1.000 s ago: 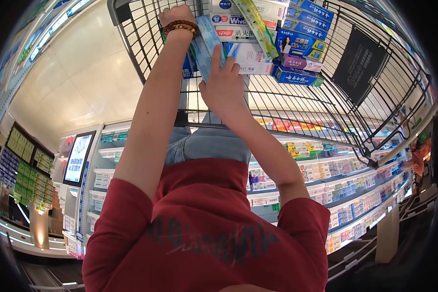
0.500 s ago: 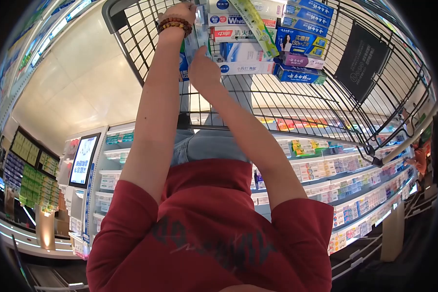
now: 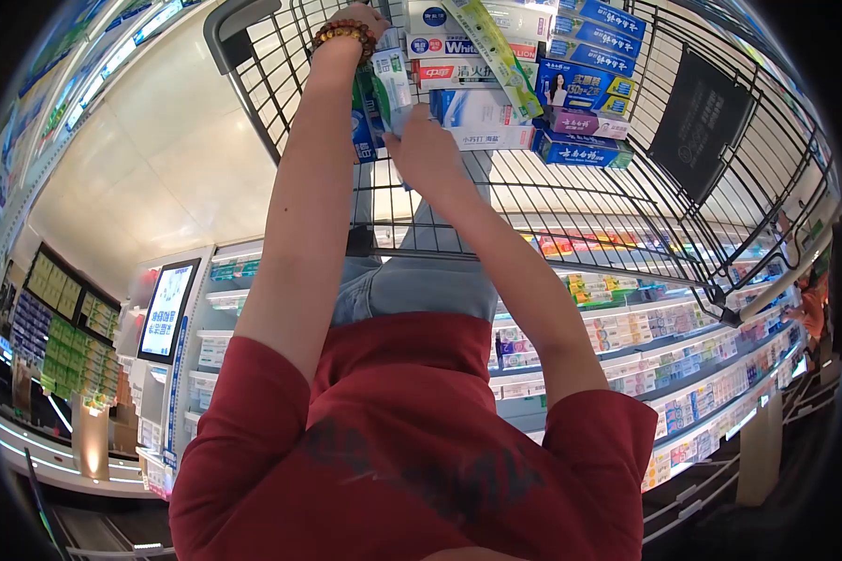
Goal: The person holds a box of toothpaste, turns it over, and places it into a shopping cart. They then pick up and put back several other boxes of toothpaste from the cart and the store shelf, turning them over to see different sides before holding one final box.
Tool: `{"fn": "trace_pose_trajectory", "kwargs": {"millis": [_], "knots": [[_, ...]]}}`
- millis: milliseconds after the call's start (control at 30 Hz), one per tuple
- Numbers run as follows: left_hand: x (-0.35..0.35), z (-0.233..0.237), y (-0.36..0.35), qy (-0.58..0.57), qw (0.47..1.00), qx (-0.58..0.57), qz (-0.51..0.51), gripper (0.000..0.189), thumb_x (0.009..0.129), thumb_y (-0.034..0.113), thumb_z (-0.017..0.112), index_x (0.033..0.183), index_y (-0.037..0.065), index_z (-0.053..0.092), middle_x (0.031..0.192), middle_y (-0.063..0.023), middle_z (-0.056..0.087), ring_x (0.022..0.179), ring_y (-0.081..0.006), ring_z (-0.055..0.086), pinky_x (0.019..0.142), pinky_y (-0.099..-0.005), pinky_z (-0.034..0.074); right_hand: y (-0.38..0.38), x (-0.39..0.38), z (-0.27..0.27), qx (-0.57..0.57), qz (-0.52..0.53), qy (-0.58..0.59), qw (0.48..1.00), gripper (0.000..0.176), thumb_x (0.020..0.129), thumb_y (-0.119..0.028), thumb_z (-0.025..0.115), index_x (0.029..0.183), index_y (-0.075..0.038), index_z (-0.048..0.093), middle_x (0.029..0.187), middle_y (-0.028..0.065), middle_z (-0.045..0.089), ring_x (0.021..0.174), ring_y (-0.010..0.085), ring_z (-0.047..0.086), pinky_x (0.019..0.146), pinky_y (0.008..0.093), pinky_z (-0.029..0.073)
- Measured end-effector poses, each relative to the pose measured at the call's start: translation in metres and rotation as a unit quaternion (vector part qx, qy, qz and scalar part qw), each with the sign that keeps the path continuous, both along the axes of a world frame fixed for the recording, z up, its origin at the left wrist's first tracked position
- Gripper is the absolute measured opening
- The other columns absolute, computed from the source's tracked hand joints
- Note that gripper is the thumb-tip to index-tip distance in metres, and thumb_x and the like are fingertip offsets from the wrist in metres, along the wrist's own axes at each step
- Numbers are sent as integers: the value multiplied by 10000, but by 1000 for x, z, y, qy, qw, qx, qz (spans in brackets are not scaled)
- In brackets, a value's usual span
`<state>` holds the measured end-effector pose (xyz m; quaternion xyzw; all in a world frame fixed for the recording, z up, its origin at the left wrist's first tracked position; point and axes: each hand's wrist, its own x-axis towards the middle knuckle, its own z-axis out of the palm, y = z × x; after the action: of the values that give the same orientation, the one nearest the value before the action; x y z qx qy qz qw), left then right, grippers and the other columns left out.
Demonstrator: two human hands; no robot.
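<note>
Toothpaste boxes inside shopping cart

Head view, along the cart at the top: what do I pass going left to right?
Cart handle → left hand with bead bracelet → toothpaste box gripped by that hand → right hand at the box's lower end → stacked boxes → black placard.

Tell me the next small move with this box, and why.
Probably ease the box down flat beside the stack in the cart. The left hand and the right hand hold it on end by the stack, and bare wire shows close by.
</note>
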<state>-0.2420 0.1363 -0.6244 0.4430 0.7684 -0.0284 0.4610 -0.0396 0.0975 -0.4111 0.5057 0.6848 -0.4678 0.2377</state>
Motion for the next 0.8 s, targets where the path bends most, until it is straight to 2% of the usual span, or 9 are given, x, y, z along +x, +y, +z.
{"fn": "trace_pose_trajectory", "kwargs": {"millis": [200, 300, 333, 367, 400, 467, 567, 733, 800], "knots": [[-10, 2, 7, -11, 999, -51, 6, 321, 906, 287, 619, 1167, 133, 724, 1116, -167, 713, 1043, -343, 674, 938, -409, 523, -4, -3, -30, 27, -22, -24, 999, 553, 893, -311, 684, 1128, 97, 394, 791, 247, 688, 766, 392, 718, 681, 430, 593], [14, 93, 20, 71, 980, 84, 165, 311, 917, 170, 477, 1107, 74, 703, 965, -279, 687, 929, -439, 663, 823, -520, 549, -2, -4, -45, 19, -48, -35, 998, 582, 880, -331, 701, 1137, 96, 400, 798, 239, 692, 770, 387, 720, 678, 425, 594], [30, 133, 22, 99, 961, 126, 225, 329, 961, 151, 489, 1213, 11, 649, 1108, -272, 673, 1006, -417, 652, 882, -478, 538, 1, -4, -47, 20, -40, -36, 998, 584, 876, -335, 706, 1139, 91, 405, 810, 234, 696, 781, 385, 720, 682, 427, 593], [38, 133, 9, 149, 932, 221, 244, 336, 919, 211, 559, 1187, 54, 687, 1114, -218, 695, 1025, -367, 669, 914, -425, 522, 4, -5, -48, 20, -33, -38, 999, 586, 872, -338, 711, 1141, 86, 410, 823, 229, 699, 793, 383, 720, 687, 430, 592], [55, 160, 0, 157, 907, 291, 261, 382, 922, 165, 515, 1255, 10, 617, 1115, -243, 681, 1012, -374, 666, 896, -434, 520, 5, -5, -47, 20, -25, -40, 999, 588, 868, -342, 716, 1144, 81, 415, 835, 224, 702, 804, 381, 720, 691, 433, 591], [82, 186, -27, 121, 893, 250, 354, 505, 886, 136, 573, 1351, -40, 487, 1160, -303, 622, 1053, -450, 608, 925, -450, 498, 9, -4, -46, 10, -26, -50, 998, 583, 861, -343, 723, 1146, 73, 429, 864, 216, 707, 835, 378, 719, 711, 438, 589], [90, 168, -79, -5, 878, 44, 476, 576, 872, 288, 650, 1311, -60, 516, 1086, -261, 669, 988, -386, 671, 865, -443, 533, -1, 2, -56, 31, -14, -47, 998, 602, 837, -392, 739, 1124, 63, 468, 838, 214, 707, 799, 392, 713, 688, 460, 580], [72, 144, -85, -55, 861, -90, 497, 616, 810, 330, 749, 1273, -27, 553, 1099, -202, 690, 994, -308, 690, 854, -400, 543, 2, 0, -52, 24, 12, -46, 999, 635, 829, -454, 735, 1126, 53, 496, 823, 198, 710, 777, 380, 714, 662, 456, 574], [77, 118, -93, -44, 869, -31, 492, 625, 806, 309, 765, 1286, -26, 547, 1109, -193, 689, 995, -296, 691, 850, -393, 545, 11, -1, -44, 1, 26, -65, 998, 644, 827, -478, 730, 1127, 47, 506, 823, 200, 710, 780, 373, 714, 662, 448, 573]]}}
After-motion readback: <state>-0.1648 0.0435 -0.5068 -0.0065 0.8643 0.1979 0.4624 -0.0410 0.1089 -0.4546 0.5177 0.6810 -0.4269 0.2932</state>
